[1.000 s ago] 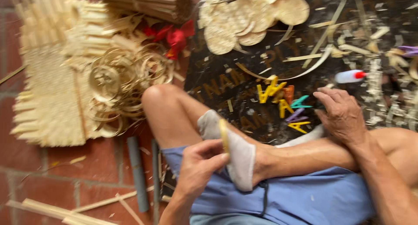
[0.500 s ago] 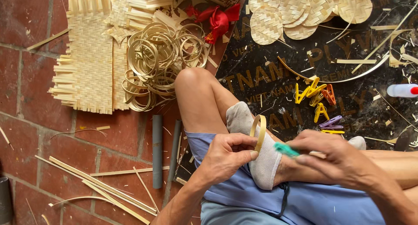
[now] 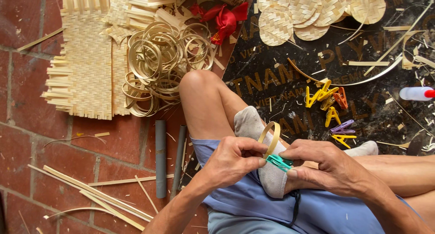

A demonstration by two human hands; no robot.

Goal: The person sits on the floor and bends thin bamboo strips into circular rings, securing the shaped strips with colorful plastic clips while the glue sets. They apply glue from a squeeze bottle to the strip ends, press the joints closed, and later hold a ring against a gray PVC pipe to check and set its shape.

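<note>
While the right hand (image 3: 335,170) has come back from the clip pile, both hands meet over the socked foot (image 3: 265,170).
Woven mat (image 3: 86,66) lies well beyond; left fingers (image 3: 247,164) pinch the bamboo ring (image 3: 270,138), and right fingertips now press a green clip (image 3: 278,161) onto it, so clamping has begun.

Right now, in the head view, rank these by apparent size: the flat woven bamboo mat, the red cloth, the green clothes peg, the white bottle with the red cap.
1. Flat woven bamboo mat
2. Red cloth
3. White bottle with red cap
4. Green clothes peg, partly covered by the hands
</note>
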